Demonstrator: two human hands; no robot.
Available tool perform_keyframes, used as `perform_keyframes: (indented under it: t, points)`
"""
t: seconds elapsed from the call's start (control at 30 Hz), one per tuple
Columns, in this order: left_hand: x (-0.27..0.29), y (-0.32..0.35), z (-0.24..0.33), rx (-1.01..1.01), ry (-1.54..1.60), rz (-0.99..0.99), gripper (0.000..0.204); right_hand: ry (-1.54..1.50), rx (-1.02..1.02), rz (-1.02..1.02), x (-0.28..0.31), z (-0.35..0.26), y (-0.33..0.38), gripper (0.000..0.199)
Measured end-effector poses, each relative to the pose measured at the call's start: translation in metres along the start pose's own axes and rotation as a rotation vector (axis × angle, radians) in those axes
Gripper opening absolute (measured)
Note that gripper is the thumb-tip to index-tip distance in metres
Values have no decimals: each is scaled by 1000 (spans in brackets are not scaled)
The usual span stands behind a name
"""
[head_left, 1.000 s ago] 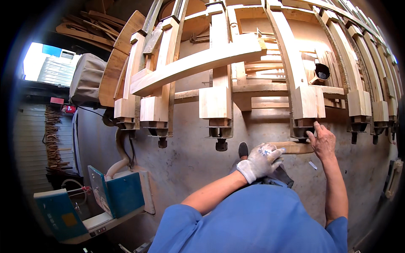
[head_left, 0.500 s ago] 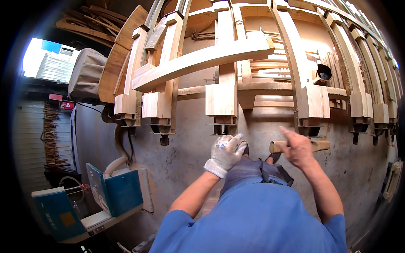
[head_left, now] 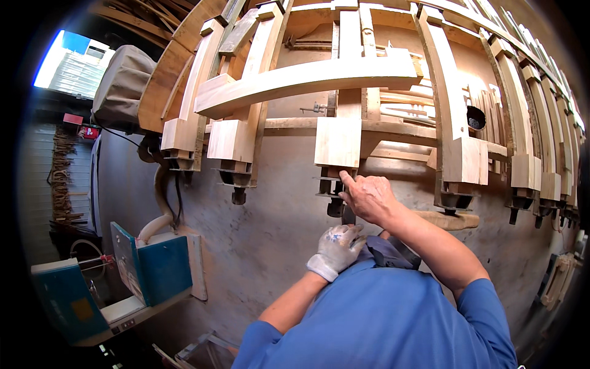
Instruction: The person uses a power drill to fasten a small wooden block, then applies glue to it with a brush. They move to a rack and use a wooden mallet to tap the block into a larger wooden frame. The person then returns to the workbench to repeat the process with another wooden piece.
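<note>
My bare right hand (head_left: 370,198) reaches up under the middle pale wooden block (head_left: 337,142) of a big clamping rack. Its index finger touches the block's lower edge and the other fingers curl around the dark clamp screw (head_left: 335,206) hanging below. My left hand (head_left: 337,248), in a white glove, is loosely curled just under the right hand and holds nothing that I can see. A curved wooden piece (head_left: 452,220) lies behind my right forearm, apart from both hands.
A long curved beam (head_left: 307,80) crosses the rack, with more clamped blocks (head_left: 232,140) and dark screws (head_left: 238,195) left and right. A blue machine (head_left: 147,270) with a pale hose (head_left: 161,203) stands lower left. The floor (head_left: 264,246) is grey concrete.
Both hands have left the curved wooden piece and moved left. The right hand rose to the middle clamp. The gloved left hand dropped below it.
</note>
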State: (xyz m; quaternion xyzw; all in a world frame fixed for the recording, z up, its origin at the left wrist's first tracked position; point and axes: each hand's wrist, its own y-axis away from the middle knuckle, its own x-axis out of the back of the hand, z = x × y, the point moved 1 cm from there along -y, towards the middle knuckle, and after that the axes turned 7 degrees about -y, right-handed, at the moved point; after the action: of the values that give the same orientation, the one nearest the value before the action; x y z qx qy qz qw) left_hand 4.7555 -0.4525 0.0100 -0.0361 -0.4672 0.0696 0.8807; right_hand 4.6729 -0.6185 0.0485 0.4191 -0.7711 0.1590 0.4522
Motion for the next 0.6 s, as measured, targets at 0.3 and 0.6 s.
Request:
perform_keyframes:
  t: [0.3, 0.6]
  points:
    - [-10, -2, -3, 87, -52, -286, 31, 96, -76, -98, -2, -12, -14, 50]
    - [-11, 5, -5, 113, -42, -292, 32, 26, -110, 18, -11, -8, -5, 55]
